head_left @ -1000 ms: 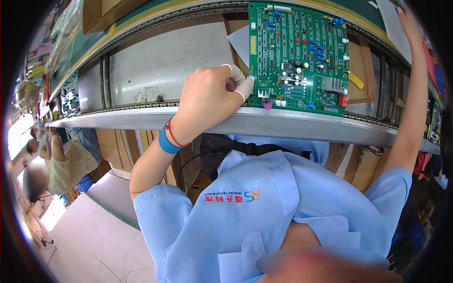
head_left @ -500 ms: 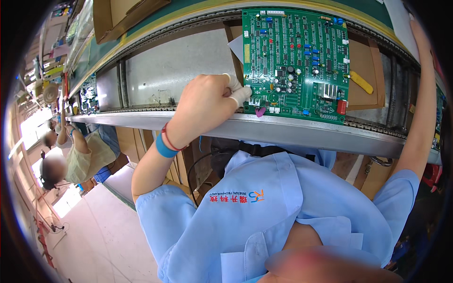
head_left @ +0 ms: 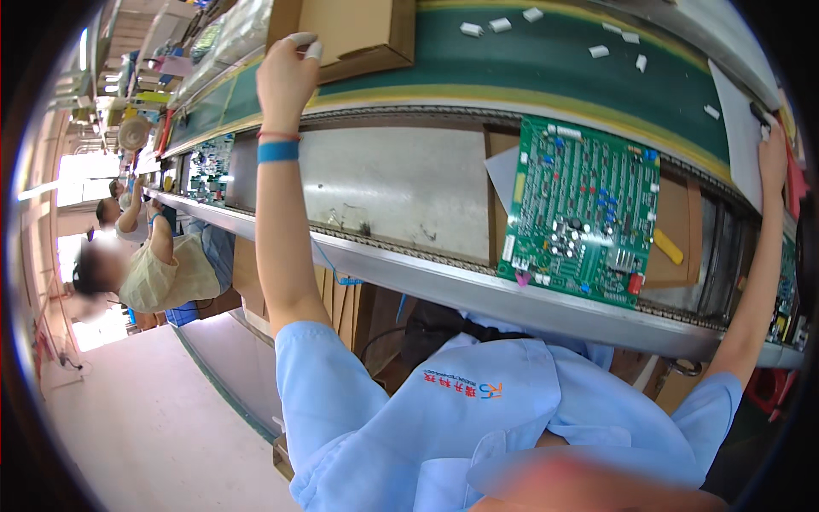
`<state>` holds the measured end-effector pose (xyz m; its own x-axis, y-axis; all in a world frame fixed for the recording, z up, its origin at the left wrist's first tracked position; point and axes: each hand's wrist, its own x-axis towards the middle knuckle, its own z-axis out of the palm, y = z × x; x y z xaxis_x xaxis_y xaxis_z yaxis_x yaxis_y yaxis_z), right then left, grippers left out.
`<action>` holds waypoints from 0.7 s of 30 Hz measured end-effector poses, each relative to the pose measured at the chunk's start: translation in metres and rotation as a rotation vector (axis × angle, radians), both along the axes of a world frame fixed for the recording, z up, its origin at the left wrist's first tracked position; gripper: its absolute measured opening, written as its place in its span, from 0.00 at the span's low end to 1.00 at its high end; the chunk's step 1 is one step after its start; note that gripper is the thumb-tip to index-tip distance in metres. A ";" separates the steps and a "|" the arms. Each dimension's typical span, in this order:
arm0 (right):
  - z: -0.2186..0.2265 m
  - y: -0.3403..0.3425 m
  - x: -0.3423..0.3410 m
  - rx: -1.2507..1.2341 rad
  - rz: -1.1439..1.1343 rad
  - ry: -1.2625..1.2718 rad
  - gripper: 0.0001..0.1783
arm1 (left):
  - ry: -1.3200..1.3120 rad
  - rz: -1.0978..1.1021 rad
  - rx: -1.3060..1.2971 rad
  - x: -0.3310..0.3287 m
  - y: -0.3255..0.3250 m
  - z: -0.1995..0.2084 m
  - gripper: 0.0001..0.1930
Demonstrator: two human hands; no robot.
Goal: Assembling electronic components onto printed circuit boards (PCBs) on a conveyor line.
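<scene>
My left hand (head_left: 287, 81), with white finger covers on its fingertips, reaches to the near left wall of a cardboard box (head_left: 367, 61). Its thumb and fingers are curled close together; what lies between them, if anything, is hidden. Far to the right, my right hand (head_left: 773, 162) is closed beside a white sheet (head_left: 740, 145) and a small dark object (head_left: 758, 112). What its fingers hold is too small to make out. Between my arms, a green circuit board (head_left: 546, 192) lies on the rail line, touched by neither hand. A purple piece (head_left: 522, 278) sits at its near left corner.
Several small white plastic parts (head_left: 500, 26) lie scattered on the green belt (head_left: 461, 64). A metal rail (head_left: 409, 264) runs along my side. Under the board are cardboard and a yellow-handled piece (head_left: 668, 247). Another person (head_left: 175, 273) works along the line at left.
My left hand has left the circuit board's near left corner and moved away and left to the cardboard box. My right arm stays stretched far right. The view has shifted, showing more of the belt.
</scene>
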<state>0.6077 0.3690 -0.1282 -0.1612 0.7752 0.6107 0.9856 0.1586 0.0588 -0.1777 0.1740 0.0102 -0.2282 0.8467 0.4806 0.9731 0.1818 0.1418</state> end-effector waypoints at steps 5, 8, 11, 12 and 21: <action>0.018 -0.004 0.017 -0.008 -0.092 0.034 0.26 | 0.027 0.078 -0.404 -0.031 0.051 -0.013 0.17; 0.030 -0.009 0.010 0.052 -0.128 0.029 0.26 | 0.062 0.059 -0.715 -0.031 0.069 -0.018 0.15; 0.055 -0.030 -0.025 0.007 -0.057 0.085 0.22 | 0.066 -0.035 -0.836 -0.025 0.078 -0.007 0.12; 0.064 -0.034 -0.026 -0.004 -0.030 0.082 0.20 | -0.010 -0.061 -0.863 -0.023 0.080 -0.003 0.15; 0.127 -0.186 -0.271 -0.593 0.593 0.886 0.20 | 0.491 -0.055 -0.862 -0.110 0.103 -0.024 0.19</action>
